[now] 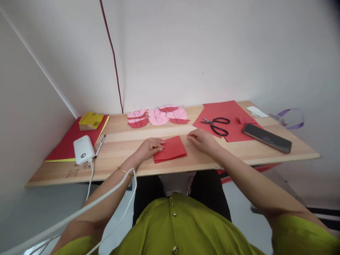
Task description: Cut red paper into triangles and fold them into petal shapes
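Observation:
A folded red paper square (174, 148) lies near the front edge of the wooden table, its lower edge showing more than one layer. My left hand (151, 148) rests on the paper's left side, fingers stretched flat over it and holding nothing. Just right of the paper, my right hand (202, 141) sits on the tabletop with its fingers curled together. I see nothing between those fingers, and a small gap separates them from the paper. Black-handled scissors (216, 124) lie beyond my right hand, blades pointing left, on larger red paper sheets (220, 109).
Pink and red paper cutouts (158, 117) lie at the back. A phone (267, 137) is at the right. Leftward are a white power bank (83, 149) with a cable, a pen (100, 146), and a yellow packet (91, 121) on red sheets (61, 145). A white cable crosses my left forearm.

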Demonstrator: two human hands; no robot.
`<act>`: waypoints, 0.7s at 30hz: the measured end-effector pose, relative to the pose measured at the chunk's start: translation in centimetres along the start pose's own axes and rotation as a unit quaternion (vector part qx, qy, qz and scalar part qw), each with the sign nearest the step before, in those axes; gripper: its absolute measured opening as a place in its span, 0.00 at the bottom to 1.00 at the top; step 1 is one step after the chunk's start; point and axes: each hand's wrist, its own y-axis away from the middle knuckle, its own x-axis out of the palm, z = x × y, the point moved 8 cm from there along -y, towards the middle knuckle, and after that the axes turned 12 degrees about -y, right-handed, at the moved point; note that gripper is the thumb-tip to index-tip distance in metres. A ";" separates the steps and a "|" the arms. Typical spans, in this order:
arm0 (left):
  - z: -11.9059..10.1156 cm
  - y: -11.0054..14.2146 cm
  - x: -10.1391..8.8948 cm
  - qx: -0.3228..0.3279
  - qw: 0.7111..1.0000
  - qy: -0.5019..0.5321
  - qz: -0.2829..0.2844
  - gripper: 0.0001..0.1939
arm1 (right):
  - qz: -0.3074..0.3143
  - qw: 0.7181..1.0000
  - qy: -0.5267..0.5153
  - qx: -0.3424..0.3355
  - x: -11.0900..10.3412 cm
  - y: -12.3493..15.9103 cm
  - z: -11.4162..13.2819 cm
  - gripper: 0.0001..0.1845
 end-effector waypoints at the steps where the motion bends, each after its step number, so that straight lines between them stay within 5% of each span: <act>1: 0.1 0.0 0.0 -0.008 1.000 0.007 -0.001 0.11 | 0.017 1.000 -0.023 -0.005 0.7 -0.1 0.8 0.12; 4: 0.2 0.0 -0.2 -0.036 0.999 0.024 -0.005 0.10 | 0.072 0.995 -0.051 -0.040 2.5 -0.1 2.9 0.13; 8: 0.2 -0.1 -0.3 -0.059 0.997 0.043 -0.014 0.10 | 0.108 0.992 -0.035 -0.049 3.7 0.3 3.4 0.30; 13: -0.2 -0.2 -0.9 -0.071 0.996 0.039 -0.045 0.09 | 0.090 0.988 -0.127 0.008 4.2 0.0 1.9 0.32; 18: -0.6 -0.8 -2.1 -0.102 0.988 0.037 -0.113 0.10 | 0.053 0.953 -0.272 0.119 3.4 -1.1 0.8 0.30; 21: -0.7 -1.3 -2.8 -0.134 0.977 0.057 -0.159 0.10 | 0.056 0.950 -0.270 0.148 2.9 -1.3 0.7 0.35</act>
